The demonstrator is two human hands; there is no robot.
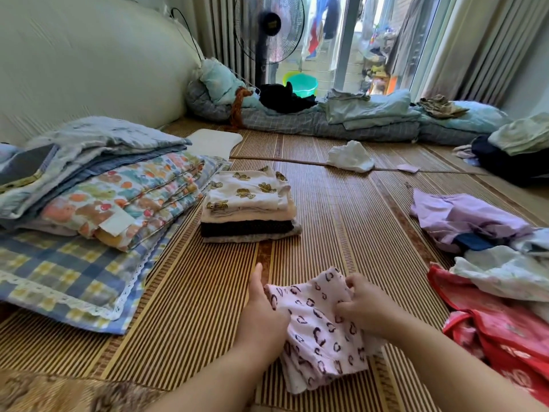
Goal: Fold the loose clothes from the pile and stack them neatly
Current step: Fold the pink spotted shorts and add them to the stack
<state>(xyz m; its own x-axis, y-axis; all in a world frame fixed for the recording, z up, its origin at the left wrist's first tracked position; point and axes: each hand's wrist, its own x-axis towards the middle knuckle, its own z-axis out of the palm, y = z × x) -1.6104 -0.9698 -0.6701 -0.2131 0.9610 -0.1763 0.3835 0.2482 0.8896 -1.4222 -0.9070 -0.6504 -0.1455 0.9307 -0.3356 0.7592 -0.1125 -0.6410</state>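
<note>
A pink garment with dark leopard spots (319,331) lies on the striped bamboo mat (341,221) right in front of me. My left hand (263,310) holds its left edge, thumb raised. My right hand (364,301) pinches its upper right part, fingers closed on the cloth. Farther ahead stands a neat stack of folded clothes (248,209), topped by a white piece with brown bear prints. To my right lies the loose pile (487,251), with lilac, pale blue, white and red pieces.
A stack of folded quilts (98,185) rests on a blue checked pillow (68,272) at the left. A crumpled white cloth (350,157) lies farther up the mat. Bedding rolls (356,120), a standing fan (269,31) and a green basin (301,84) line the far side.
</note>
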